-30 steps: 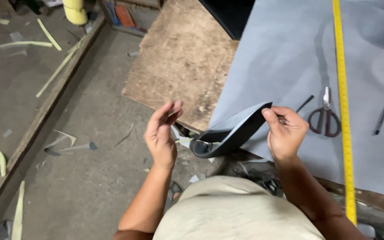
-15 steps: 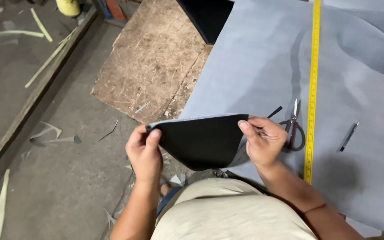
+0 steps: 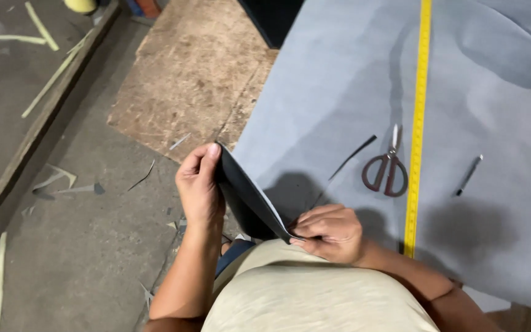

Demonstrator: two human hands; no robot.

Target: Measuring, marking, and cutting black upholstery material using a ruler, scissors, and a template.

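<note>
A folded black sheet [image 3: 247, 197], thin and flexible with a pale inner face, is held edge-on in front of my body. My left hand [image 3: 199, 183] grips its upper left corner with thumb and fingers. My right hand [image 3: 330, 232] pinches its lower right corner, close to my chest. The sheet slants from upper left to lower right over the near edge of the grey cloth [image 3: 351, 92].
On the grey cloth lie red-handled scissors [image 3: 387, 168], a yellow tape measure [image 3: 418, 117], a thin black strip [image 3: 353, 157] and a dark pen-like tool [image 3: 468, 176]. A worn wooden board [image 3: 192, 80] lies on the concrete floor, with pale offcut strips [image 3: 44, 24] scattered at left.
The black sheet, spread wide and flat between my hands half a second ago, is now folded narrow and turned edge-on. My right hand has dropped lower, toward my chest.
</note>
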